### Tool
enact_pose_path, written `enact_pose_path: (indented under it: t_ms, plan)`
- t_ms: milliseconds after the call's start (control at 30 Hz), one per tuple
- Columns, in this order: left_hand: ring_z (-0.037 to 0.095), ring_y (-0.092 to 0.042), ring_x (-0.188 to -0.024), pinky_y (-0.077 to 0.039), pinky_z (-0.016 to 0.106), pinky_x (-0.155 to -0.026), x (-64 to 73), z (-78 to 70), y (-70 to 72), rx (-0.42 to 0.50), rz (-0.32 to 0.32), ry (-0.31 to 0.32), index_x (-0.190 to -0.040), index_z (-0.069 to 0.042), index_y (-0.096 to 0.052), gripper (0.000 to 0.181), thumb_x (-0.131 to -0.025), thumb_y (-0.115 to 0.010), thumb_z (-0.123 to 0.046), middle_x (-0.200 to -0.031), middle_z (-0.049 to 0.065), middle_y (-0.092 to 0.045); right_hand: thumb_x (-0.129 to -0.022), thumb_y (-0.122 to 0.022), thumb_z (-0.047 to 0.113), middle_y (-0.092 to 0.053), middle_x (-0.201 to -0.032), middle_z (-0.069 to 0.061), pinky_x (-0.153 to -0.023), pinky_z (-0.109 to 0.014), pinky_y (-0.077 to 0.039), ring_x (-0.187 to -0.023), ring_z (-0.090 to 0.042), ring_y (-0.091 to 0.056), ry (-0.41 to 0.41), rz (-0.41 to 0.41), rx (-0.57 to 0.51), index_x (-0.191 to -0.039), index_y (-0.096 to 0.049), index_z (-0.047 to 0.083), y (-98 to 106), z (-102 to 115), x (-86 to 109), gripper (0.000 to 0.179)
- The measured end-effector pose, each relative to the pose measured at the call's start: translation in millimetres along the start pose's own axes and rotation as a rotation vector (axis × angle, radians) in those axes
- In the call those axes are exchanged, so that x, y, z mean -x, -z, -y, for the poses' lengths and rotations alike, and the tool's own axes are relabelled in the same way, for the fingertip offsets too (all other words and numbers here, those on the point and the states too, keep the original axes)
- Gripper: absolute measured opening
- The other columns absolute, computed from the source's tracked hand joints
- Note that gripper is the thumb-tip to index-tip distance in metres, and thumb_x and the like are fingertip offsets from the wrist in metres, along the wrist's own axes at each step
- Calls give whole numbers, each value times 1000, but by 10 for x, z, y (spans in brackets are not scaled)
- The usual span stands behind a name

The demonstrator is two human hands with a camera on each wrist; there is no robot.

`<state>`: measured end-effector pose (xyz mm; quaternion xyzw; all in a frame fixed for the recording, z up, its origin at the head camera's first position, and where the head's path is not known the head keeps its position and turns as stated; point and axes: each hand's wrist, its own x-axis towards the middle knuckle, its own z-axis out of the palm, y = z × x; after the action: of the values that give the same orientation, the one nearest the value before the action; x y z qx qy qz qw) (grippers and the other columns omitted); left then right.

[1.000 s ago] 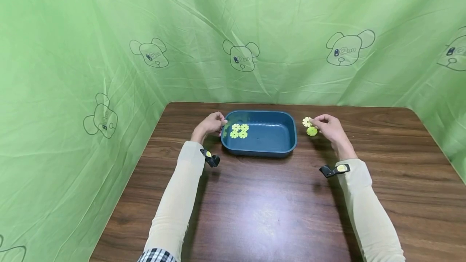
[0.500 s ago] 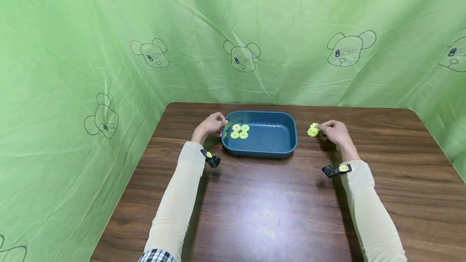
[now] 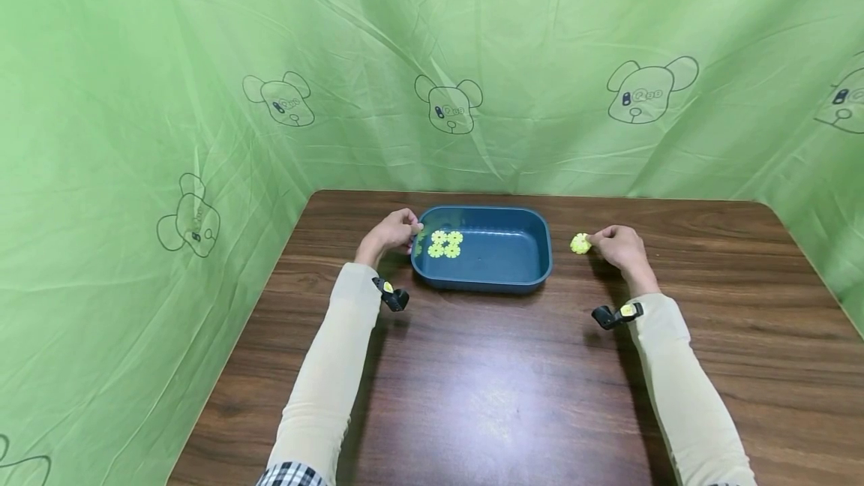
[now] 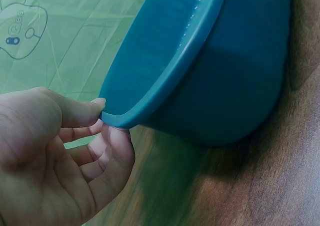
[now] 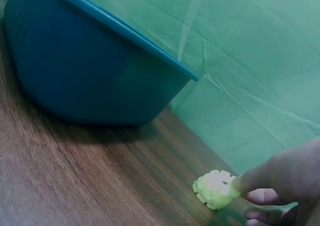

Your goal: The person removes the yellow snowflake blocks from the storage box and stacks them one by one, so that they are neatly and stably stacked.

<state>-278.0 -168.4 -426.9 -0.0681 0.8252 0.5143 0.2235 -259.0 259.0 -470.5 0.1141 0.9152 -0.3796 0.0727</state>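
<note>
My left hand (image 3: 391, 231) pinches the left rim of a blue rectangular plastic basin (image 3: 486, 283), thumb over the lip and fingers beneath, as the left wrist view shows. Several yellow-green flower-shaped pieces (image 3: 452, 251) lie in the basin's left part, arranged in a square. To the right of the basin, my right hand (image 3: 619, 247) pinches the edge of a flower-shaped piece (image 5: 220, 181). That piece lies over another yellow-green flower piece (image 5: 212, 200) on the table, overlapping it. The right hand's fingertips hide part of the upper piece's edge.
Both things stand on a brown wood-grain table (image 3: 459, 381). A green cloth (image 3: 540, 36) with printed bear outlines hangs behind the table and along its left side. A black wrist camera (image 3: 617, 315) sits on the right wrist, another camera (image 3: 391, 294) on the left.
My right hand has moved slightly right and nearer, bringing its flower piece over the other one, where they now overlap. The left hand and the basin have stayed in place.
</note>
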Motion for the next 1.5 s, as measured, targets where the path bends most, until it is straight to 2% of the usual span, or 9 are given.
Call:
enact_pose_path:
  t_ms: [167, 267, 533, 833, 1067, 1133, 1233, 1367, 1500]
  plan:
    - [21, -50, -72, -48, 55, -93, -6, 5, 4, -11, -1, -1, -99, -7, -42, 13, -101, -48, -19, -86, 9, -46, -93, -57, 34, -60, -113, -22, -79, -36, -40, -103, -36, -50, 5, -6, 31, -108, -64, 0, -8, -1, -3, 38]
    - [20, -51, -71, -49, 54, -92, -9, 7, 7, -17, 0, -1, -99, -7, -42, 14, -101, -48, -19, -86, 9, -46, -94, -57, 34, -57, -120, -24, -84, -41, -41, -107, -38, -49, 11, -8, 40, -109, -64, -1, -14, -8, -12, 38]
    - [18, -51, -71, -52, 48, -85, -17, 10, 10, -42, -3, -6, -100, -7, -43, 14, -101, -48, -20, -87, 9, -47, -93, -57, 32, -56, -122, -26, -93, -49, -40, -113, -42, -48, 21, -16, 46, -109, -63, -1, -22, 5, -11, 37]
    - [21, -52, -74, -52, 50, -88, -17, 1, 11, -41, -4, -2, -100, -7, -43, 14, -101, -48, -20, -88, 9, -47, -93, -56, 32, -57, -121, -27, -95, -50, -39, -114, -45, -48, 36, -26, 65, -108, -63, -1, -12, 12, 3, 37]
    - [20, -51, -73, -52, 49, -87, -25, 7, 10, -41, -6, 2, -99, -8, -43, 14, -101, -48, -20, -87, 9, -47, -95, -52, 32, -55, -123, -27, -96, -50, -39, -116, -44, -47, 38, -43, 28, -110, -61, -2, -10, 5, 17, 38]
    - [19, -51, -72, -52, 49, -86, -26, 9, 12, -39, -6, 1, -99, -7, -43, 14, -101, -49, -20, -87, 10, -47, -96, -51, 33, -55, -123, -26, -94, -49, -39, -116, -43, -46, 35, -49, 8, -110, -60, -2, -12, 5, 28, 38]
    - [19, -51, -71, -52, 49, -86, -19, 6, 11, -44, -6, 1, -99, -7, -43, 14, -101, -48, -20, -87, 10, -46, -96, -49, 34, -58, -114, -24, -84, -41, -41, -109, -40, -49, 28, -61, -23, -111, -59, 0, -2, 16, 58, 38]
    - [19, -51, -72, -52, 50, -88, -7, 3, 3, -51, -9, 2, -99, -7, -42, 14, -101, -48, -20, -88, 10, -46, -96, -49, 34, -59, -100, -18, -73, -30, -37, -99, -34, -51, 30, -82, -45, -112, -59, 2, 15, 25, 82, 37]
    - [19, -51, -72, -51, 50, -89, -5, 5, -2, -52, -14, 0, -99, -8, -42, 14, -101, -48, -20, -89, 10, -46, -96, -48, 33, -59, -104, -17, -73, -30, -39, -98, -32, -52, 40, -99, -59, -114, -58, 3, 20, 29, 83, 36]
